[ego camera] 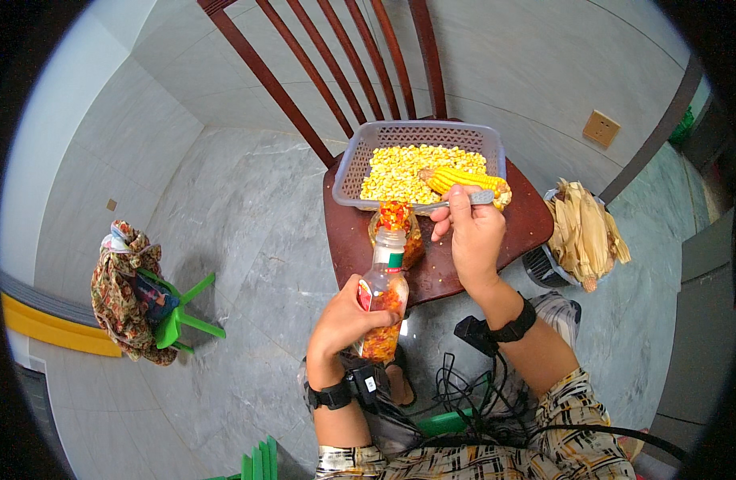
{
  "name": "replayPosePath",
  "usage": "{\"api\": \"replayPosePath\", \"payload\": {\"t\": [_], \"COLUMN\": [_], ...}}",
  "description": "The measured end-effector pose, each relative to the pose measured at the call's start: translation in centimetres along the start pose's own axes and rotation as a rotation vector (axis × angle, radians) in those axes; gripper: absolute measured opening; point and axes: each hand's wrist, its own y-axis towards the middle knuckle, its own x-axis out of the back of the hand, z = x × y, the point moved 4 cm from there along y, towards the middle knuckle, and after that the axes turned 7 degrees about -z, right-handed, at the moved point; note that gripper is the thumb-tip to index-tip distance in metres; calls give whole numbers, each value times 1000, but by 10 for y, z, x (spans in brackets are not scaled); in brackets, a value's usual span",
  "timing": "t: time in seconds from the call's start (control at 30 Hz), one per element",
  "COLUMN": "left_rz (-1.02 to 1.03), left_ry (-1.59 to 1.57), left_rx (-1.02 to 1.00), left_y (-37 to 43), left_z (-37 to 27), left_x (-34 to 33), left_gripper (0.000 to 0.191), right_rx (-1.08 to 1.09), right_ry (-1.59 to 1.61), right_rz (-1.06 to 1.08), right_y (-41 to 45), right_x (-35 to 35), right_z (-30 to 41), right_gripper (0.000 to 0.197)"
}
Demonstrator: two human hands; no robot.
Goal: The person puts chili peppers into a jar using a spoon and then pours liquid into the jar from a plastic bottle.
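Observation:
My left hand (350, 318) grips a glass bottle (380, 300) partly filled with chopped red and yellow chili, its neck pointing away from me. In my right hand (473, 234) is a metal spoon (480, 197), its bowl end at the bottle's mouth. Chopped chili (394, 215) is heaped at that mouth. Behind the bottle a glass jar (413, 246) with similar contents rests on the wooden chair seat (440, 273), partly hidden. Just beyond my right fingers a corn cob (464, 180) lies over a plastic basket (494, 141) of loose corn kernels (398, 174).
A bin (542, 267) heaped with dry corn husks (584, 234) stands right of the chair. Black cables (464, 384) hang near my lap. On the left, a green plastic stool (172, 324) bears patterned cloth (124, 288). The chair's slatted back (338, 66) rises behind the basket.

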Motion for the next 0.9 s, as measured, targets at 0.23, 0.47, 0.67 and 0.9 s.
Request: {"api": "replayPosePath", "payload": {"t": [0.23,0.47,0.67,0.9], "left_rz": [-48,-58,-21,-33], "left_ry": [-62,-34,-27,22], "left_rx": [-25,-35,-4,-6], "left_y": [0,6,8,8], "left_z": [-9,-12,-9,-11], "left_x": [-1,0,0,1], "left_gripper": [54,53,59,57], "right_rx": [165,269,339,367], "right_ry": [-138,-262,-262,-241], "right_rz": [-2,36,44,13], "right_y": [-5,-6,-7,-6], "right_x": [5,5,4,4], "right_z": [7,8,10,13], "right_gripper": [25,28,28,23]}}
